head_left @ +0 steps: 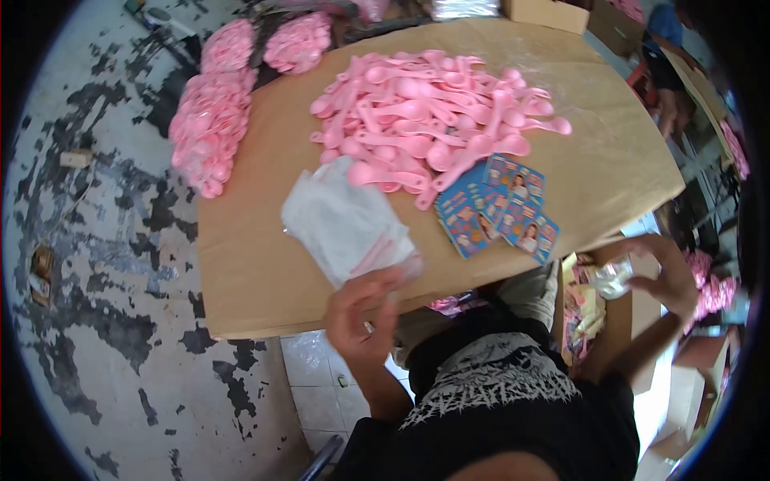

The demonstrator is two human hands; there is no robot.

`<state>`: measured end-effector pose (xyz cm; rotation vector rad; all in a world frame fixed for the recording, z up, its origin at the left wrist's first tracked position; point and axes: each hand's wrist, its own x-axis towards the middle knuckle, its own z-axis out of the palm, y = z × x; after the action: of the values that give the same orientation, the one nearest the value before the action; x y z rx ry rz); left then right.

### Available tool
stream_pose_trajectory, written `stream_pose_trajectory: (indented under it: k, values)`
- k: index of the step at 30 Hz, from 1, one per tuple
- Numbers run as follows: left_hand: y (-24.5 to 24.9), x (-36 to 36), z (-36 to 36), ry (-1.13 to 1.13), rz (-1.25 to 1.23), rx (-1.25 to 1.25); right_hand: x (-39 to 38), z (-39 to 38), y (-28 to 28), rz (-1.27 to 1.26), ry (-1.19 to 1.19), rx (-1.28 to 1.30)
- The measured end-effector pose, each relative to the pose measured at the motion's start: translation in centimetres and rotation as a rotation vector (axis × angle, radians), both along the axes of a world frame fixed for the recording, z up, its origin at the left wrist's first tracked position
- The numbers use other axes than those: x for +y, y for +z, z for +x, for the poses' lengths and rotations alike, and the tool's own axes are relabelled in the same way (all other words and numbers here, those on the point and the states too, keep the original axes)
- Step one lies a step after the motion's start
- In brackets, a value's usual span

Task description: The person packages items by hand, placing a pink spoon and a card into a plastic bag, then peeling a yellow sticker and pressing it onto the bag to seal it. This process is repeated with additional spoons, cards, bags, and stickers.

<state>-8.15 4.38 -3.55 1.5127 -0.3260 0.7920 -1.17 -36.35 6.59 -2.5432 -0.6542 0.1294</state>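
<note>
My left hand (pixel 365 314) is at the table's front edge, its fingers curled at the lower corner of a stack of clear plastic bags (pixel 345 220); whether it grips one is unclear. Out to the right, over an open box (pixel 626 329), my right hand (pixel 662 276) pinches a small clear plastic packet (pixel 613 278). Several blue printed cards (pixel 497 208) lie overlapped right of the bags. Behind them is a big heap of pink plastic spoons (pixel 425 112).
Bundles of pink items (pixel 212 120) stand along the table's left edge. The brown-covered table (pixel 257 297) ends just before my body. A cardboard box (pixel 549 14) is at the back. At the upper right a person (pixel 667 72) is partly visible.
</note>
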Motion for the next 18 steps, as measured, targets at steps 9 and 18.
stream_pose_trajectory:
  k: [9, 18]
  values:
    - [0.6, 4.2, 0.7, 0.46, 0.782, 0.259, 21.8, 5.6, -1.0, 0.356, 0.391, -0.132]
    - [-0.4, 4.9, 0.7, 0.366, 0.59, 0.237, 30.6, 9.4, -2.4, 0.124, 0.471, 0.269]
